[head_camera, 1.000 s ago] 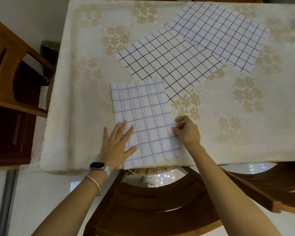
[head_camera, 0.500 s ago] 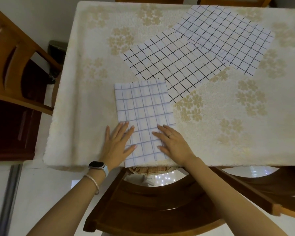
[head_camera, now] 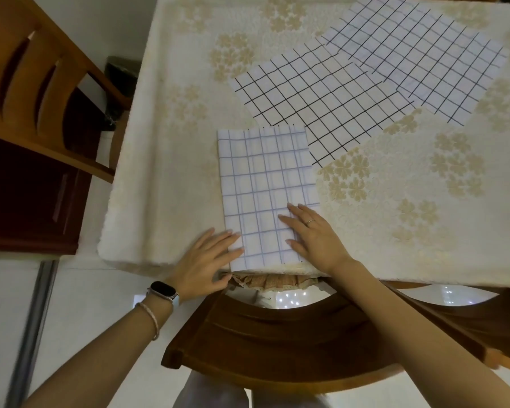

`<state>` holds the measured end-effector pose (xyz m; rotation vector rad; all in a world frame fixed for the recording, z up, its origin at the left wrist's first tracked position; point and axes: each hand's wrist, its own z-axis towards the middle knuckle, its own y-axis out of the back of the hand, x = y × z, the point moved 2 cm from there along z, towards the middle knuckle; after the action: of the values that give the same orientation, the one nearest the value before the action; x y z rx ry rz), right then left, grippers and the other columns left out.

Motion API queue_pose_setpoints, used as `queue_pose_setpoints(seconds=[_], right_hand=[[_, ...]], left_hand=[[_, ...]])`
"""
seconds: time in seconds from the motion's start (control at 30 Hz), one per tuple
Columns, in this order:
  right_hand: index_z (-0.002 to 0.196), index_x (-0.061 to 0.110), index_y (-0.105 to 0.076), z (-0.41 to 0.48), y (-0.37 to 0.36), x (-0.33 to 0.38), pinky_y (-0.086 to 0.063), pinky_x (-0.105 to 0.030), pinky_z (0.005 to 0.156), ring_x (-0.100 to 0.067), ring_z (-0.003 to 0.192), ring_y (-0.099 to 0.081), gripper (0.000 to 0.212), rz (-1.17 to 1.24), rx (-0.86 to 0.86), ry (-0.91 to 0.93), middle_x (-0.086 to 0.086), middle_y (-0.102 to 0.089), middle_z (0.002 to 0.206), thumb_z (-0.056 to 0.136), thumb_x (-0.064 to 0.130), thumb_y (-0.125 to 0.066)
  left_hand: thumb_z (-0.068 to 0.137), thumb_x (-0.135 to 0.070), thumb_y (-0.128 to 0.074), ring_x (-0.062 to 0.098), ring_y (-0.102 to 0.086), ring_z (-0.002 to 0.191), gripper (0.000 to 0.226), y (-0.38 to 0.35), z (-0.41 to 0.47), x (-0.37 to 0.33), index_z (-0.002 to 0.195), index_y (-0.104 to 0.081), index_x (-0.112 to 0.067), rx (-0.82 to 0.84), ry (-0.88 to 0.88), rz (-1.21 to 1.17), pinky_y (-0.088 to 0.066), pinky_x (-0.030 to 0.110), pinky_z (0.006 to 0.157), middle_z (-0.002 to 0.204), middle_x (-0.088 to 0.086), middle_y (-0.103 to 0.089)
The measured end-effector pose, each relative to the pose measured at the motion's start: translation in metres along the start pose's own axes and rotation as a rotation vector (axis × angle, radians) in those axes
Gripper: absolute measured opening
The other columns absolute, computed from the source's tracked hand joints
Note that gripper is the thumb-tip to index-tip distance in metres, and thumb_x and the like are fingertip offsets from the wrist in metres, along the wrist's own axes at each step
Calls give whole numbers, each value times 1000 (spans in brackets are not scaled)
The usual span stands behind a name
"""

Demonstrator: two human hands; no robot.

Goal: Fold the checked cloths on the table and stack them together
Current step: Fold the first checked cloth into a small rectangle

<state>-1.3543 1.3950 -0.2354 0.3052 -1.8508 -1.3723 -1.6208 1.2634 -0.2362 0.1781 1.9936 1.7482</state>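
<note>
While both hands lie flat with fingers spread, neither grip pinches anything: the left hand (head_camera: 202,262) presses its fingertips on the near left edge of the folded cloth (head_camera: 267,191), its palm on the bare surface (head_camera: 171,172), and the right hand (head_camera: 314,238) rests palm down on the cloth's near right corner. That cloth, white with pale blue checks, stretches away from the two hands as a narrow rectangle, its near end at the surface's edge. Beyond its far end, and partly under it, lies an unfolded cloth with black checks (head_camera: 321,95), set at an angle. Farther off to the right of the right hand, a second black-checked cloth (head_camera: 427,57) overlaps the first one's far corner. A watch (head_camera: 164,291) sits on the left wrist.
</note>
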Motion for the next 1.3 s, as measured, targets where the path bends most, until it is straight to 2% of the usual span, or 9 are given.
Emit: queue_pose_setpoints(seconds=[0.2, 0.37, 0.57, 0.73, 0.9, 1.0, 1.1, 1.2, 1.3], right_hand=[[145, 22, -45, 0, 0, 0, -27, -41, 119, -27, 147, -26, 54, -14, 3, 4, -6, -33, 158, 94, 31, -60], [145, 23, -45, 0, 1, 1, -25, -39, 120, -26, 147, -26, 52, -10, 1, 8, -5, -32, 158, 96, 33, -56], [144, 21, -48, 0, 13, -2, -20, -27, 119, -16, 148, -23, 43, 154, 32, -23, -1, -34, 157, 101, 27, -50], [141, 24, -50, -6, 28, -26, -24, -39, 121, -14, 145, -29, 57, 284, 52, -124, 0, -40, 154, 94, -6, -49], [135, 22, -56, -11, 38, -39, -27, -46, 119, -18, 142, -35, 53, 377, 0, -115, -3, -48, 147, 92, -9, -52], [133, 18, -59, -8, 36, -34, -30, -39, 118, -16, 141, -38, 51, 347, -21, -56, 0, -52, 144, 87, 0, -66], [126, 13, -64, -5, 35, -24, -31, -31, 114, -17, 136, -42, 37, 381, -77, -29, -1, -57, 137, 89, 12, -60], [112, 24, -67, -2, 35, -10, -46, -19, 95, -12, 112, -62, 26, 533, -110, -140, 4, -68, 117, 94, 9, -58], [102, 34, -64, 5, 34, -2, -51, -25, 73, -14, 83, -67, 18, 618, -152, -208, 4, -72, 94, 94, 22, -52]], left_hand=[[86, -25, -61, 25, -43, 137, 50, 0, 6, -9, 135, -54, -21, -67, -31, 101, -31, 47, 115, 146, 9, -49], [69, -12, -79, 29, -48, 133, 68, -1, 19, -4, 133, -57, -18, -40, 9, 89, -36, 46, 113, 143, 10, -52], [64, 14, -72, 30, -59, 121, 63, 16, 36, -5, 122, -67, -11, -201, 134, -178, -45, 47, 105, 129, 10, -65], [88, -15, -34, 31, -59, 118, 47, 39, 35, -1, 123, -66, -13, -266, 303, -359, -41, 48, 109, 123, 7, -68], [89, -28, -33, 23, -64, 106, 48, 55, 28, 3, 123, -65, -23, -275, 399, -515, -53, 42, 93, 118, 4, -70], [91, -28, -32, 19, -68, 94, 44, 59, 22, 5, 125, -59, -35, -277, 407, -539, -56, 40, 82, 108, 1, -72], [90, -26, -32, 8, -65, 86, 44, 63, 16, 1, 123, -61, -34, -316, 432, -619, -55, 29, 75, 107, -4, -71], [97, -8, -45, 23, -68, 84, 39, 59, 13, 6, 117, -61, -38, -365, 547, -746, -57, 42, 76, 99, 6, -72], [98, -25, -53, 20, -68, 95, 20, 59, 16, 11, 111, -63, -37, -472, 669, -967, -57, 46, 84, 100, 7, -73]])
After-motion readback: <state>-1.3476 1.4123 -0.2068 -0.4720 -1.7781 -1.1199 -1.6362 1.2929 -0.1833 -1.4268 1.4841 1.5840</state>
